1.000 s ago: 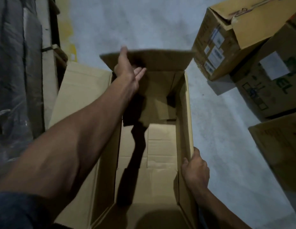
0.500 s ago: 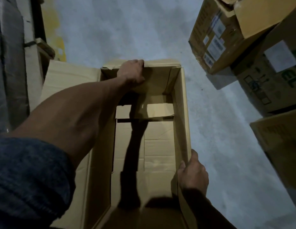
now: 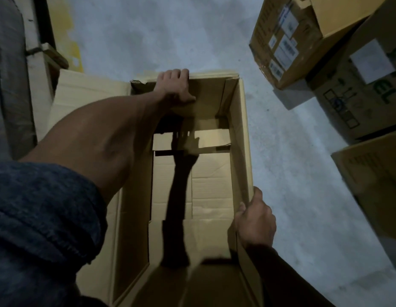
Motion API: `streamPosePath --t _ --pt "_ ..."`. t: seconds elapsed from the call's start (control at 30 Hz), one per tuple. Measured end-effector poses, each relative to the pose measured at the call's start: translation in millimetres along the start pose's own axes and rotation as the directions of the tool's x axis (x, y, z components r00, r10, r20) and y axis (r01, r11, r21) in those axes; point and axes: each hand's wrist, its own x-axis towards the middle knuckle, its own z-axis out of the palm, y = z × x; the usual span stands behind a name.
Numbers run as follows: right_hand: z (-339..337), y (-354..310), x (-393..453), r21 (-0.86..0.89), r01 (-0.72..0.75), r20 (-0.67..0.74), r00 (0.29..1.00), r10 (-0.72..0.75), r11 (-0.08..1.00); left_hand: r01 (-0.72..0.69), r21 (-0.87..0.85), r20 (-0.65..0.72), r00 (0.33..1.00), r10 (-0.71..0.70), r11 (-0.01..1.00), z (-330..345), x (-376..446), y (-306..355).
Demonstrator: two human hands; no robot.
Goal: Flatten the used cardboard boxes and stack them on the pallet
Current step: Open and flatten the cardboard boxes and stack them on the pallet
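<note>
Open cardboard box [image 3: 241, 138] — seemingly empty

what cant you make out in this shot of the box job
- Pallet: not in the head view.
- Open box: near end cut off by the bottom edge; left wall partly hidden by the forearm.
- Left hand: fingertips curl over the far flap, out of sight.
- Right hand: fingers hidden behind the right wall.
- Labels on the stacked boxes: too blurred to read.
</note>
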Motion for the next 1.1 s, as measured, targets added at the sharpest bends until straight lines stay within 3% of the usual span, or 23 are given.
streamPosePath --t 0.1,0.27,0.4,0.53,0.67,0.8,1.1 --pt "-1 1 0 -0.007 0.02 -0.013 1.0 -0.02 1.0 -0.012 -0.012 -0.135 0.991 0.011 1.0 17 -38 -7" --pt "1 3 1 -0.041 0.027 -0.04 0.999 -0.028 0.999 0.118 0.062 -0.151 0.983 -0.108 0.991 56 -142 -32" --pt "2 6 3 -0.063 0.005 -0.061 0.998 -0.009 0.998 0.288 -0.032 -0.194 0.938 -0.288 0.957 84 -221 -52" --pt "2 8 0 -0.048 -0.013 -0.068 0.998 0.01 0.999 0.464 -0.169 -0.076 0.874 -0.481 0.87 113 -274 -53" --pt "2 10 -1 -0.022 -0.022 -0.077 0.997 0.02 1.0 0.553 -0.468 0.085 0.805 -0.588 0.689 139 -293 -64" --pt "-1 11 0 -0.001 -0.014 -0.025 1.0 0.014 1.0 0.598 -0.537 0.223 0.781 -0.583 0.595 135 -292 -71" --pt "-21 24 -19 0.065 0.022 0.091 0.995 -0.027 0.998 0.562 -0.67 0.245 0.784 -0.571 0.485 114 -301 -66"
